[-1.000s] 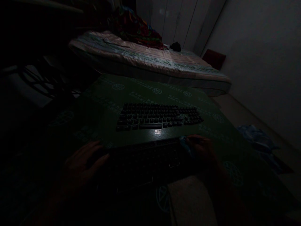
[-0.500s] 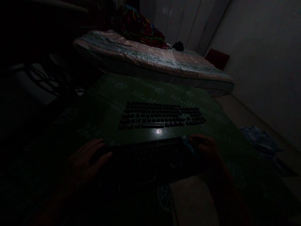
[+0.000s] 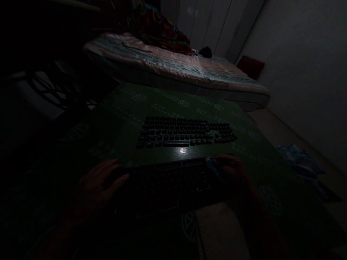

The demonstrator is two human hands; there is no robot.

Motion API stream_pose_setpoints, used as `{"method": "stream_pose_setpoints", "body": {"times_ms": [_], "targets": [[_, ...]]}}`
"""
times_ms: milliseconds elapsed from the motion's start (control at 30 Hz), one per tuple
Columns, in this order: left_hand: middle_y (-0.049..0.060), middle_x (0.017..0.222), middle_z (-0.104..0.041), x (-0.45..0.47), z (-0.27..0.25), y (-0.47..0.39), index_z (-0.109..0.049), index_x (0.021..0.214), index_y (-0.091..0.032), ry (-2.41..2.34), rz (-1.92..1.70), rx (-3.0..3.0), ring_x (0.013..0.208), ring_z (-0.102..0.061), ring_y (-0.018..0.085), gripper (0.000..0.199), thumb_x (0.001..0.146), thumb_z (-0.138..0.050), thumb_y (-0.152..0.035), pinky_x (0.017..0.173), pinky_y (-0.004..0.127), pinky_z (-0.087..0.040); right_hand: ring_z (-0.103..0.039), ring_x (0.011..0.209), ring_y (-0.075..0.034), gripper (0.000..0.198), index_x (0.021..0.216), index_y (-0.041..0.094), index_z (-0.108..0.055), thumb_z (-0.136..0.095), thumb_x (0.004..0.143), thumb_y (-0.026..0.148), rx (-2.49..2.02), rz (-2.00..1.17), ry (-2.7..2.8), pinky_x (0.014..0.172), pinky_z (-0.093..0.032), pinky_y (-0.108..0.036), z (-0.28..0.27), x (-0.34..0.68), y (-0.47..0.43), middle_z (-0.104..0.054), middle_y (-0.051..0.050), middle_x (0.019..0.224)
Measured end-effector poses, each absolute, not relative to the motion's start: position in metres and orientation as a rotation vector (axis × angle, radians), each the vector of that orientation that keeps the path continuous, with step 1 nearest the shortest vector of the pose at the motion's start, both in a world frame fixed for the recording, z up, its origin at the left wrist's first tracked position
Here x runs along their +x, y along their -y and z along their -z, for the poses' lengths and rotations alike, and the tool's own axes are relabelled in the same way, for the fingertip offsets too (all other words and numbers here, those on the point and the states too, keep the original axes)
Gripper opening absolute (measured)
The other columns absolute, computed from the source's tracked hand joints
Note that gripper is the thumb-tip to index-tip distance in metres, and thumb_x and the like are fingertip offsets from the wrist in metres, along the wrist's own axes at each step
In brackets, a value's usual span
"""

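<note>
A dark keyboard base (image 3: 168,184) with its keycaps off lies on the green table, close to me. At its left end, my left hand (image 3: 101,184) holds the edge, the thumb along the top and the fingers beyond the far corner. My right hand (image 3: 229,168) is closed on a small bluish cloth (image 3: 213,166), pressed to the base's far edge near the right end. Beyond the base, loose black keycaps (image 3: 176,131) are laid out in keyboard order, with a long space bar key (image 3: 175,143) in front. Deep shadow hides much of both hands.
The table (image 3: 114,119) has a green printed cover. A beige cloth or pad (image 3: 222,231) lies at its near side. Behind stands a bed (image 3: 173,68) with a red patterned blanket (image 3: 162,32). Blue fabric (image 3: 298,159) lies on the floor at right.
My right hand has slid slightly left along the far edge of the keyboard base with the cloth. My left hand has stayed in place.
</note>
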State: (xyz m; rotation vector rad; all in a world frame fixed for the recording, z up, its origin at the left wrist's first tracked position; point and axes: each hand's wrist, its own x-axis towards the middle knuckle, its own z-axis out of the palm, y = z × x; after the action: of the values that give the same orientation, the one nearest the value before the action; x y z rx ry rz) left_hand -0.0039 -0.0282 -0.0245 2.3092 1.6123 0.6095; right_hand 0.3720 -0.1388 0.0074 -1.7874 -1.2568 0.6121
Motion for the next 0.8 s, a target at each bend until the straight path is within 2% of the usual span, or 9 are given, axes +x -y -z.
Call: {"method": "stream_pose_setpoints", "body": {"times_ms": [233, 467, 800], "targets": [[0.012, 0.123, -0.057, -0.006, 0.026, 0.027, -0.062, 0.099, -0.017, -1.605, -0.599, 2.322, 0.118, -0.049, 0.03, 0.056, 0.074, -0.04, -0.061, 0.101, 0.047, -0.038, -0.067, 0.075, -0.022, 0.019, 0.078, 0.019, -0.073, -0.064, 0.073, 0.035, -1.749, -0.633, 1.243, 0.067, -0.053, -0.031, -0.008, 0.37, 0.138, -0.074, -0.007, 0.081], [0.015, 0.123, -0.057, 0.002, 0.017, 0.026, -0.062, 0.097, -0.014, -1.619, -0.559, 2.298, 0.116, -0.05, 0.032, 0.058, 0.072, -0.037, -0.061, 0.101, 0.049, -0.038, -0.066, 0.074, -0.021, 0.017, 0.077, 0.02, -0.072, -0.063, 0.073, 0.034, -1.727, -0.636, 1.238, 0.069, -0.05, -0.031, -0.008, 0.365, 0.134, -0.073, -0.004, 0.079], [0.012, 0.127, -0.053, -0.001, 0.021, 0.016, -0.06, 0.1, -0.018, -1.657, -0.443, 2.29, 0.118, -0.048, 0.033, 0.056, 0.072, -0.037, -0.06, 0.1, 0.053, -0.037, -0.066, 0.072, -0.02, 0.016, 0.076, 0.019, -0.072, -0.061, 0.073, 0.031, -1.661, -0.53, 1.289, 0.068, -0.05, -0.029, -0.004, 0.363, 0.129, -0.073, -0.005, 0.077]]}}
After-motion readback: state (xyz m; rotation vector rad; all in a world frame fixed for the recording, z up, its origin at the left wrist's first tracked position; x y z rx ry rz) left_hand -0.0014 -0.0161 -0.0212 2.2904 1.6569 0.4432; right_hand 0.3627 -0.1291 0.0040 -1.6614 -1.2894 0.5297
